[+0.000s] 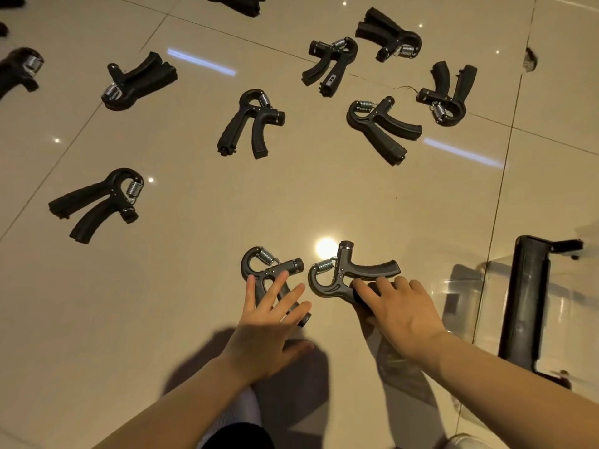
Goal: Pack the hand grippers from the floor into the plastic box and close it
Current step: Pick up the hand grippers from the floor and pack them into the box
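Note:
Several black hand grippers with steel springs lie scattered on the glossy beige tile floor. My left hand (272,322) lies with spread, straight fingers over the handles of one hand gripper (270,270) near the bottom middle. My right hand (398,314) holds the lower handle of a second hand gripper (348,275) beside it, fingers on top and thumb underneath. The clear plastic box (466,296) with a black handle bar (525,303) stands at the right, its lid state unclear.
More hand grippers lie farther off: one at the left (97,202), one in the middle (249,123), several at the upper right around (382,128). A chipped spot (530,59) marks the tile joint at the top right. My knee shows at the bottom edge.

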The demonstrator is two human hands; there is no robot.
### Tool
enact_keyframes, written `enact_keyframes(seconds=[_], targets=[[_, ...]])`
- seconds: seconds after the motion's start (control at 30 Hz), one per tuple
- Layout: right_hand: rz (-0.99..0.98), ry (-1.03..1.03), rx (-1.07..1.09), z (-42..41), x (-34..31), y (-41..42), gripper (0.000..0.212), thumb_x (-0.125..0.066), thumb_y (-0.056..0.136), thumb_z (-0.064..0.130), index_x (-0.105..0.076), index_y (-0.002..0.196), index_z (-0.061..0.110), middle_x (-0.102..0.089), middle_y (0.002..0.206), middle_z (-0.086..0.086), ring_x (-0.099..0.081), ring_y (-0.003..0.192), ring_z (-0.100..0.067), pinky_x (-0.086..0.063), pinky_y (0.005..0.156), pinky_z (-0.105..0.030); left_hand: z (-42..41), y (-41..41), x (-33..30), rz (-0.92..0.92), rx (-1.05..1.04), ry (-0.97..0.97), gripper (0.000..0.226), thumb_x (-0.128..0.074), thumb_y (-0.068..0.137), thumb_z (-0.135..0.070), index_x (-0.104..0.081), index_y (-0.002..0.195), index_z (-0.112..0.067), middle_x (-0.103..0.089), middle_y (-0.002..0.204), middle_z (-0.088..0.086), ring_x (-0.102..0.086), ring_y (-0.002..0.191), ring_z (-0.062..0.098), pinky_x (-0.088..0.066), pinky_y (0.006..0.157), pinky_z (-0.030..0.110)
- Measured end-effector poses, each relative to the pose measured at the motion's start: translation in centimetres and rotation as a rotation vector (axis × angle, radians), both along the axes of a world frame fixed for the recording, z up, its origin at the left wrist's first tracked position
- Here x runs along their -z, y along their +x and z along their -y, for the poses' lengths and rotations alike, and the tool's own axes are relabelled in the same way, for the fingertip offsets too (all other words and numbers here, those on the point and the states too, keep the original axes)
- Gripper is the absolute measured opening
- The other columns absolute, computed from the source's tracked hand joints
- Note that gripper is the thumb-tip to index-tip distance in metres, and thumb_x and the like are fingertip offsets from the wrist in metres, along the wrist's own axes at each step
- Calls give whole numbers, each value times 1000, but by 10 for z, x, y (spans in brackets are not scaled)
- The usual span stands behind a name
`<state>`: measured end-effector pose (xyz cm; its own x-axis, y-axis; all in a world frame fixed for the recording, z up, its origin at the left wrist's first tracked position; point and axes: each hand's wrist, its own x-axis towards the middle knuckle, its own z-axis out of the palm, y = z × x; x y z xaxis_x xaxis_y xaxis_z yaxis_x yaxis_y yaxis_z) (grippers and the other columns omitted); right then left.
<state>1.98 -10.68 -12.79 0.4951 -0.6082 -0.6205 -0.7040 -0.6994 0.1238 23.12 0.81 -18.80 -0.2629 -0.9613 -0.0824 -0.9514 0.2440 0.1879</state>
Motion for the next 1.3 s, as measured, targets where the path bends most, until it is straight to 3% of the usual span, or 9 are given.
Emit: enact_keyframes(seconds=[0.27,0.4,0.57,0.7,0.83,0.9,1.07,1.17,1.3], targets=[[146,17,48,-31,-36,-9,73,-54,82,15,-16,145,19,-48,120,-10,-46,108,-29,-35,80,-33,-6,-15,4,-57,-173,-9,56,-44,77,-66,-66,105,-23,-55,133,-1,-22,140,20,-3,111,59],[279,-158,-23,-26,-46,-10,80,-77,51,16,-51,126,15,-61,85,-8,-55,72,-26,-35,58,-31,-15,-29,8,-115,-444,14,67,-42,76,-70,-60,123,-27,-37,148,2,-17,142,30,-9,109,59],[500,-361,-89,-20,-59,0,53,-80,40,4,-67,90,9,-58,69,-9,-49,53,-23,-34,47,-29,-6,-41,0,-341,-623,-69,22,-73,77,-36,-68,90,-19,-46,140,8,-17,140,29,-31,104,61],[592,-412,-24,-25,-78,-9,37,-78,46,0,-64,79,12,-55,67,-4,-30,55,-18,-21,50,-26,-4,-44,-16,-494,-622,-139,11,-75,75,-22,-68,81,-16,-53,129,-1,-35,131,24,-36,103,40],[815,-329,79,-25,-117,-34,14,-61,83,22,-69,94,16,-63,77,-3,-55,65,-24,-40,49,-27,10,-62,-57,-666,-697,-218,7,-75,77,-16,-69,80,-19,-51,117,-15,-42,115,13,-22,92,1],[928,-307,160,-21,-146,-54,31,-45,91,35,-69,103,20,-67,83,2,-59,74,-18,-48,58,-29,18,-74,-80,-705,-618,-261,4,-70,78,-25,-69,80,-22,-53,117,-13,-42,113,10,-22,94,2],[1337,-239,609,-17,-197,-113,21,-54,83,43,-71,95,36,-68,88,23,-62,84,-1,-47,72,-13,49,-110,-143,-699,-289,-354,25,-62,79,-33,-70,97,-17,-59,116,-3,-48,118,19,-32,103,22],[1473,-316,765,-19,-208,-153,14,-59,84,39,-69,93,40,-69,91,23,-66,88,-5,-51,76,-18,69,-137,-183,-718,-137,-379,40,-62,80,-34,-57,118,-22,-53,120,-12,-46,119,14,-34,105,24],[1549,-455,945,-20,-220,-212,11,-63,89,26,-70,91,34,-71,85,16,-66,79,-5,-52,71,-19,94,-182,-213,-629,134,-433,34,-61,83,-29,-63,115,-18,-60,113,-2,-50,114,23,-33,102,26]])
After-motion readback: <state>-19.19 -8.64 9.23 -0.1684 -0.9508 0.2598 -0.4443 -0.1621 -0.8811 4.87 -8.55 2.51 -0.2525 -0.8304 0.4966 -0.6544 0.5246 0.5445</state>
